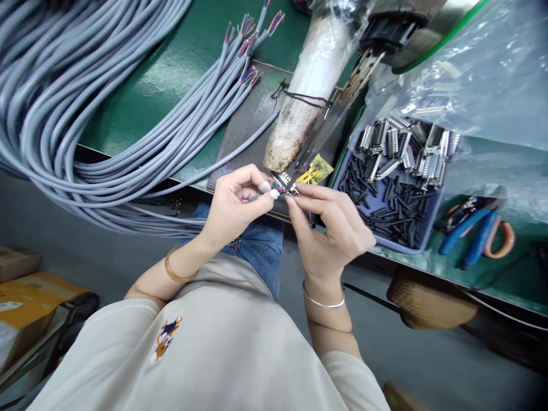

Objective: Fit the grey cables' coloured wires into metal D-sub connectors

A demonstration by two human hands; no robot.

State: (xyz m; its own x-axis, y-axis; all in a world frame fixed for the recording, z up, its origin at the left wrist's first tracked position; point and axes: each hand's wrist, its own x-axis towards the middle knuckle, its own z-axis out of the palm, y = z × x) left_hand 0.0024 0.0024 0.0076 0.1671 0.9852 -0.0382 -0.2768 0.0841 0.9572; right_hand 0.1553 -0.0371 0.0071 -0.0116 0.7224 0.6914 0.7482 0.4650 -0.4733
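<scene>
At the table's front edge both hands meet around a small metal-and-black multi-pin connector (282, 176). Thin coloured wires (277, 185) run at its near side. My left hand (237, 200) is closed, thumb and forefinger pinching these wires; white covers sit on its fingertips. My right hand (327, 220) is also closed, its thumb and fingers pinched at the connector's right end. Whatever lies between those fingertips is too small to make out. Just above the connector, the scorched tip of a white wrapped tube (295, 123) points down towards it.
Many grey cables (171, 137) with stripped coloured ends spread over the left. To the right stands a blue bin (422, 242) of metal connectors (402, 145) and black sleeves (396, 211). Blue-handled pliers (479, 237) lie beyond it. A yellow label (317, 169) is behind my right hand.
</scene>
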